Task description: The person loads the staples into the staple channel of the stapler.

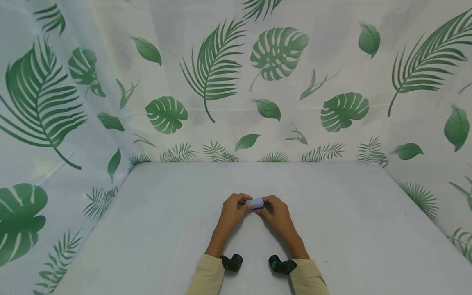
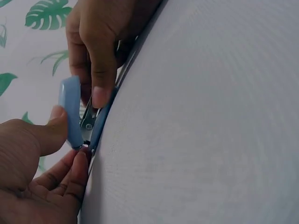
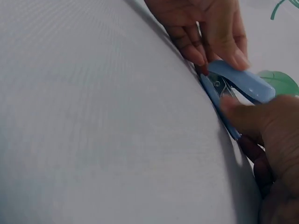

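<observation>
A small light-blue stapler [image 1: 255, 203] is between both hands, low over the white table. Its blue top cover [image 2: 71, 112] is swung up from the base, baring the metal part [image 2: 88, 122] inside. My left hand [image 1: 233, 209] pinches the hinge end, its thumb against the cover and its fingertips under the hinge. From the other side, my right hand [image 1: 277, 213] grips the stapler at its opened end. The right thumb [image 3: 243, 114] reaches between the cover and the base, over the metal part, with fingers beneath the base [image 3: 224, 119].
The white tabletop [image 1: 166, 229] extends on all sides of the hands. Leaf-printed white cloth [image 1: 228, 135] hangs along the back and both sides. A black wrist camera [image 1: 232, 263] sits at the left cuff and another camera [image 1: 282, 265] at the right.
</observation>
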`<action>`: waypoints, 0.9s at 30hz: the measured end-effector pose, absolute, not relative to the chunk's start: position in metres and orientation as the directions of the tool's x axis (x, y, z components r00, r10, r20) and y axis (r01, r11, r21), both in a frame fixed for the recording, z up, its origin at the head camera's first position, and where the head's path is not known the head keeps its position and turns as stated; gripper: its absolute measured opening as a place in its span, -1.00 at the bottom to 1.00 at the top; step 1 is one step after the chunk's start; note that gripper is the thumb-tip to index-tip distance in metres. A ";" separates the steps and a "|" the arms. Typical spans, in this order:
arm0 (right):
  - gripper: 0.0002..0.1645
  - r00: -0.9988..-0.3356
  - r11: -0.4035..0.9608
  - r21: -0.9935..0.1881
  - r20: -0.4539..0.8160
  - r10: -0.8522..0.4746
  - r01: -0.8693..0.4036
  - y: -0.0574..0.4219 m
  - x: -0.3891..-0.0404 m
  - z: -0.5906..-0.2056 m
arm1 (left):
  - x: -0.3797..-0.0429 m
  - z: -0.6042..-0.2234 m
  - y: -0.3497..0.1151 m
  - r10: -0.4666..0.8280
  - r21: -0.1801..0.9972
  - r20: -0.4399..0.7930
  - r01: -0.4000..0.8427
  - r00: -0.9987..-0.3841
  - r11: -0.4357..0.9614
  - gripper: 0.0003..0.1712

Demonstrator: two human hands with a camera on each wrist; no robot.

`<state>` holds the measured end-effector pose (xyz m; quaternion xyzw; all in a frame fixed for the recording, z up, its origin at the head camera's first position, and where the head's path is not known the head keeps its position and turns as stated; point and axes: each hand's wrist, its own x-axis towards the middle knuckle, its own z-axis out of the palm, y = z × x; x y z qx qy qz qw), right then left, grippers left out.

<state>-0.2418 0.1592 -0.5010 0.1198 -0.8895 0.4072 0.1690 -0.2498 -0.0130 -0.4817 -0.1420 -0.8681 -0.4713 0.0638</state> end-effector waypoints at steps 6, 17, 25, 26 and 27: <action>-0.55 -0.958 0.591 -0.766 0.284 -0.039 -0.252 0.157 -0.243 -0.493 | -0.251 -0.483 -0.013 0.179 0.785 0.272 0.326 -0.946 0.527 -0.77; -0.73 -0.965 0.577 -0.795 0.257 0.046 -0.184 0.150 -0.240 -0.486 | -0.244 -0.476 -0.007 0.145 0.753 0.267 0.300 -0.953 0.585 -0.81; -0.80 -0.936 0.592 -0.762 0.351 0.036 -0.263 0.154 -0.240 -0.486 | -0.244 -0.475 0.001 0.131 0.756 0.283 0.305 -0.950 0.579 -0.82; -0.79 -0.938 0.592 -0.764 0.344 0.037 -0.256 0.154 -0.239 -0.487 | -0.244 -0.476 0.001 0.135 0.755 0.284 0.309 -0.949 0.578 -0.82; -0.77 -0.943 0.588 -0.770 0.332 0.035 -0.249 0.154 -0.239 -0.487 | -0.244 -0.476 0.000 0.137 0.759 0.279 0.306 -0.950 0.575 -0.81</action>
